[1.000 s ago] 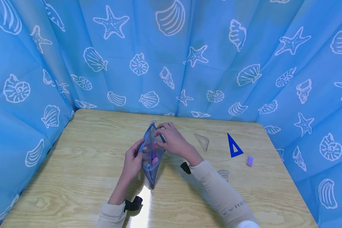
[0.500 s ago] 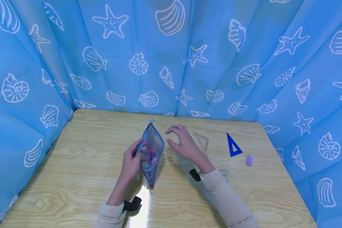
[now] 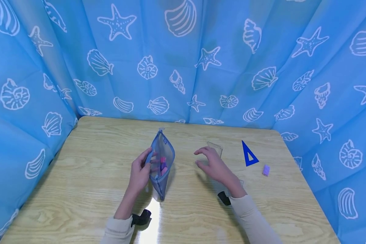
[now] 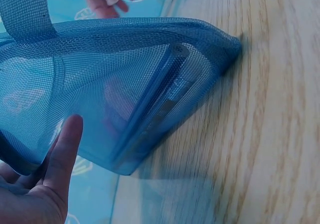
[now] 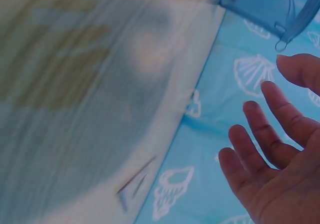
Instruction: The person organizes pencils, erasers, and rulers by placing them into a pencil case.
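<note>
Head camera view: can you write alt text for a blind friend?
A left hand holds an open blue mesh pouch with pink and purple items inside, at a wooden table. The right hand hovers empty near a clear triangle, with a blue triangle and purple block farther right. Behind hangs a blue seashell curtain.

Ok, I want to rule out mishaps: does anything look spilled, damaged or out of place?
Nothing stands out: no spill or damage shows. The left hand holds the mesh pouch open, and the blue triangle and purple block lie on the table.
</note>
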`<state>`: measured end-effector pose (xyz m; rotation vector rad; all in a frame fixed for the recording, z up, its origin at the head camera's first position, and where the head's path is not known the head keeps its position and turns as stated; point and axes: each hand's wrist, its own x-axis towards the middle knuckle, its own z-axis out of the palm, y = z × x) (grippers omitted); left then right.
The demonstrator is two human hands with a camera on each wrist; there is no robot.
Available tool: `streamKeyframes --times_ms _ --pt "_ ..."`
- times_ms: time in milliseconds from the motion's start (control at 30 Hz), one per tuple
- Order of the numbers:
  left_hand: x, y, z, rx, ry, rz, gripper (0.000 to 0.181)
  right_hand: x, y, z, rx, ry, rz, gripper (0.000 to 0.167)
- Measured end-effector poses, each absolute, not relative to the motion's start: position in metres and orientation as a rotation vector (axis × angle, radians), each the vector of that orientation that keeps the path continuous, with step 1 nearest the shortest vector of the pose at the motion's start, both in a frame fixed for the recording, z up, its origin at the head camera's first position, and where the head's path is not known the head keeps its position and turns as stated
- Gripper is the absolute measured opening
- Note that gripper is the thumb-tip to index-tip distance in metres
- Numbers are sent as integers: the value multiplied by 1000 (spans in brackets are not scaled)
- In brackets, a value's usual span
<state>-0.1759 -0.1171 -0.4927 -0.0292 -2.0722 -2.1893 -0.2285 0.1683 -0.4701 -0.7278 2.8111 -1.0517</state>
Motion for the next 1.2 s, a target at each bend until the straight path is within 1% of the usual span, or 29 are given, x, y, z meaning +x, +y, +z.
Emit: streamKeyframes --times_ms 167,367,533,700,967,1067,1200 --pt "-176 -119 -493 -34 -2081 -2180 59 -217 194 -473 -661 2831 -1038 32" --pt "-177 -120 -493 -47 -2061 -2201 60 -198 229 -470 -611 2821 -948 39" --pt "-177 -120 -493 -36 -2092 -2175 59 -186 257 -464 -573 2812 -859 41" --pt "-177 -119 -493 -46 -2096 -2177 59 -177 278 -462 -431 2831 -802 48" --pt "-176 -120 -493 -50 -2114 -2163 58 -178 292 -470 -290 2799 -704 73" --pt "-175 -121 -493 -45 -2115 -2168 58 -179 293 -474 -276 2777 -691 76" --pt "-175 -122 -493 -41 -2117 -2167 58 -180 293 -476 -282 2765 -692 69"
